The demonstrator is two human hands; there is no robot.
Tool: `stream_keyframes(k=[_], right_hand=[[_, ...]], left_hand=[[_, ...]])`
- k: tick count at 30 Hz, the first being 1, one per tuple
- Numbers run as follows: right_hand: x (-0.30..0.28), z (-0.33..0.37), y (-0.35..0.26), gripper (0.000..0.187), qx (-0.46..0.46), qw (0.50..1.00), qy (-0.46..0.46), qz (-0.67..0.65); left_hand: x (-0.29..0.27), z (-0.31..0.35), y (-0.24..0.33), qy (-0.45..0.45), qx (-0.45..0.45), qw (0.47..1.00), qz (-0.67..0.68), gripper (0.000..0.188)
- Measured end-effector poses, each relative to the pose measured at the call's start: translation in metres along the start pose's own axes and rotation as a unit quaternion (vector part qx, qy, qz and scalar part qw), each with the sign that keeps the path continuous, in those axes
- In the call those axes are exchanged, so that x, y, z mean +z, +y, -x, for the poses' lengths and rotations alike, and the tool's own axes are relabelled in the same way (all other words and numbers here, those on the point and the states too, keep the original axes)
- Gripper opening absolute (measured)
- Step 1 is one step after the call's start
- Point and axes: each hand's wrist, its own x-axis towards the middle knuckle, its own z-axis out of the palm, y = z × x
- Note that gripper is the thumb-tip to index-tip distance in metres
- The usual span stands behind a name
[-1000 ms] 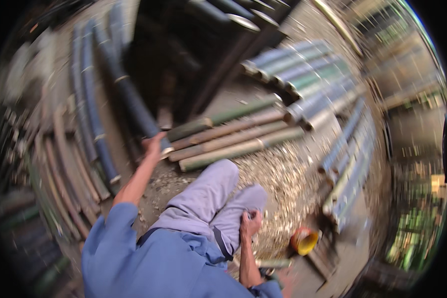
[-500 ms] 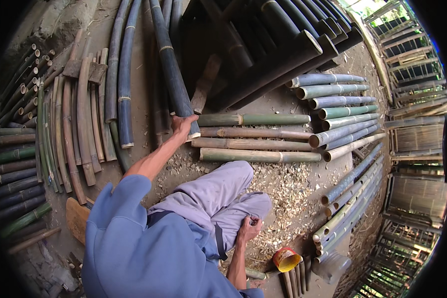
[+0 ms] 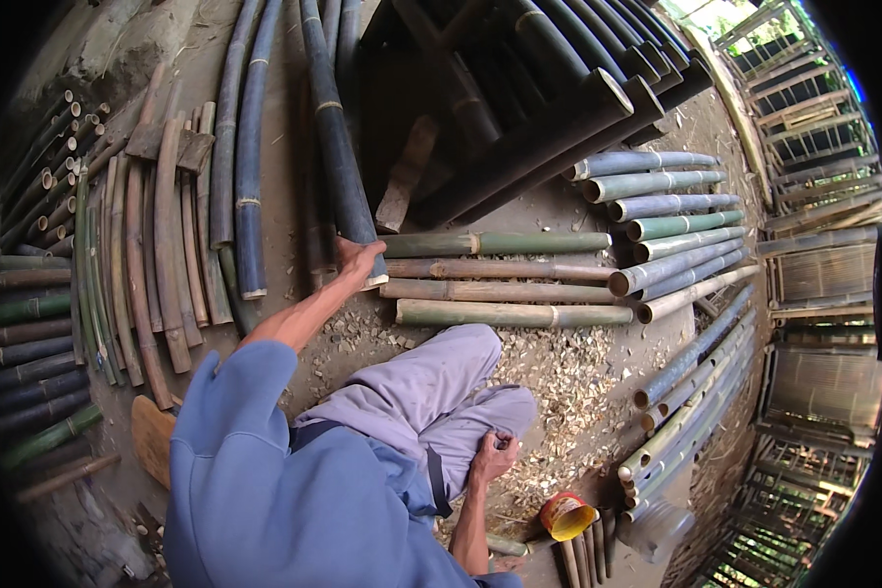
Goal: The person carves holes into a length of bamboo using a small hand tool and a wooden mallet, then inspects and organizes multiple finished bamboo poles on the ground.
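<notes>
My left hand [image 3: 360,259] is wrapped round the near end of a long dark blue-grey bamboo pole [image 3: 339,137], which slopes away from me toward the far side. The pole's pale cut end sticks out just past my fingers. Close to its right lie several cut bamboo lengths, among them a green one [image 3: 539,243] and a brownish one [image 3: 519,267]. My right hand [image 3: 494,455] rests by my bent knee with its fingers curled closed; a small dark shape shows at the fingers, too small to name.
Pale wood chips [image 3: 568,392] cover the ground to the right. Nearby stand a red-and-yellow container [image 3: 567,515], a row of tool handles [image 3: 586,551] and a clear plastic jug [image 3: 655,529]. Bamboo stacks lie left and right; a dark pile [image 3: 559,127] overhangs at the back.
The near end of the dark bamboo pole has shifted slightly nearer and to the left, with my left hand still on it. My right hand has stayed by my knee.
</notes>
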Motion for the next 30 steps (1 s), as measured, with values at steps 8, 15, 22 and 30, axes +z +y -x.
stream_keyframes(k=[8,15,22,30], right_hand=[[-0.001,0.0,0.002,0.022,0.014,1.0,0.011,0.008],[-0.002,-0.002,0.006,0.021,0.011,1.0,0.012,0.005],[-0.002,-0.001,0.007,0.022,0.01,1.0,0.001,-0.014],[-0.001,0.0,0.007,0.022,0.027,1.0,-0.004,0.0]], left_hand=[[-0.017,0.015,0.004,0.015,-0.011,0.998,-0.062,0.092],[-0.007,0.02,0.01,0.027,-0.009,0.994,-0.102,0.089],[0.02,0.033,0.01,0.096,0.117,0.965,-0.214,0.1],[0.017,0.043,0.007,0.104,0.161,0.939,-0.284,0.104]])
